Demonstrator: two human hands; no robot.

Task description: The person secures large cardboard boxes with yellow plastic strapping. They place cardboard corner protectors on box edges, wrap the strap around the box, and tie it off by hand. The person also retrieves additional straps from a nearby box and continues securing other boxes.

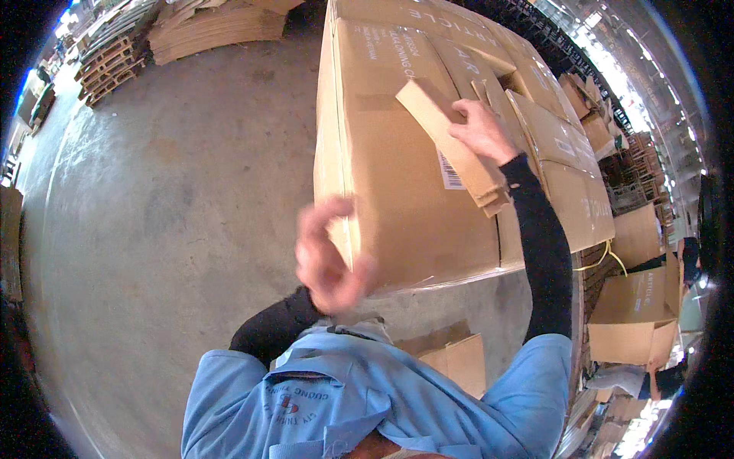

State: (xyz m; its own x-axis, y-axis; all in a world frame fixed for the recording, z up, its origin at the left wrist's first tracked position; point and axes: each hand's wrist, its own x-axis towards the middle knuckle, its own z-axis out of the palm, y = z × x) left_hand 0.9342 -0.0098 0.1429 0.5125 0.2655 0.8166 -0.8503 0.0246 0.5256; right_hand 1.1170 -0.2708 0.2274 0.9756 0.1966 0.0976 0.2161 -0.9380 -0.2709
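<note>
A large stack of brown cardboard cartons, covered in clear plastic film, stands in front of me. Folded cardboard strips lie slantwise across its top, partly over a white barcode label. My right hand has its fingers closed on the edge of these strips. Near the stack's left front corner is my left hand, blurred by motion, thumb and fingers apart with nothing seen between them. Whether it touches the carton edge I cannot tell.
Concrete floor stretches to the left. Wooden pallets and flat cardboard sheets are piled at the far left. To the right, another person's hand is by an open carton. A yellow strap hangs there. A cardboard piece lies below me.
</note>
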